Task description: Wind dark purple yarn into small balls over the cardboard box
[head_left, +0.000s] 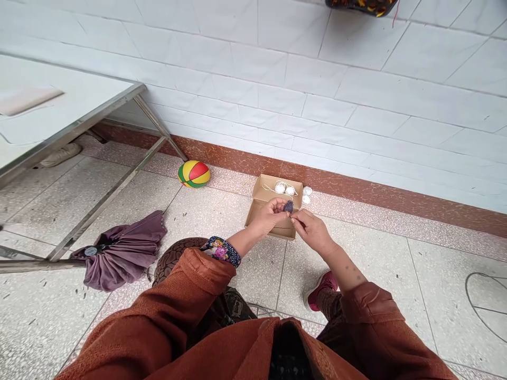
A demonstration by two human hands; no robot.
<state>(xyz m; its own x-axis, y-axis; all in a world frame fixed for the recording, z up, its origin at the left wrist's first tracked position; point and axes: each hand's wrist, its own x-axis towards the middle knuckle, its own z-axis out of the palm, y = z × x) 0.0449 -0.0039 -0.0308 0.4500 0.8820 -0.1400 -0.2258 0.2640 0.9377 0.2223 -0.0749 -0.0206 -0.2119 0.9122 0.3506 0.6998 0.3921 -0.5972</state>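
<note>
Person stands over terrazzo floor (pixel 356 274), both hands working in mid-scene. Left hand (pixel 273 214): thumb and fingers closed on a small dark grey-blue piece (pixel 288 207), knitted by the look of it. Right hand (pixel 311 229): thumb and fingertips close together at the piece's near edge; cannot tell whether they grip it. Piece sits above an open cardboard box (pixel 257 187) on the floor, near the tiled wall (pixel 273 79). Two white balls (pixel 280 188) lie in the box's far half, more white balls (pixel 307 191) just right of it. Farther left, a striped ball (pixel 194 174) by the table's (pixel 99 84) leg; nearer, purple pleated cloth (pixel 130 253).
</note>
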